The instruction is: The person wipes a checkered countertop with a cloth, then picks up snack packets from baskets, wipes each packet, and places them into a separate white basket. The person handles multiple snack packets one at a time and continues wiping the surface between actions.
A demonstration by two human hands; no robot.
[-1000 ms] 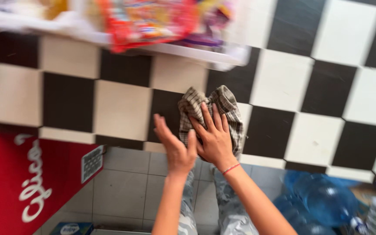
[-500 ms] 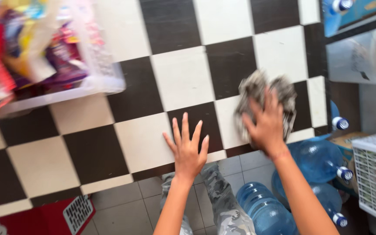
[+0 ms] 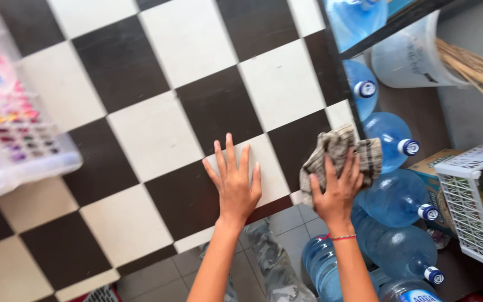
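My left hand (image 3: 234, 182) lies flat, fingers spread, on the black-and-white checkered tabletop (image 3: 157, 128) near its front edge. My right hand (image 3: 337, 191) presses a crumpled grey checked cloth (image 3: 339, 151) at the table's right front corner. The cloth hangs partly past the edge, above the water jugs. A thin red band circles my right wrist.
A clear tray of colourful packets (image 3: 12, 140) sits at the table's left. Several large blue water jugs (image 3: 392, 196) lie on the floor at the right. A white lattice crate (image 3: 473, 201), a translucent bucket (image 3: 406, 56) and broom bristles (image 3: 473, 70) stand further right. My legs show below.
My right hand has carried the cloth rightward across the table to its right corner. My left hand stays flat on the tabletop. The view has swung to the right.
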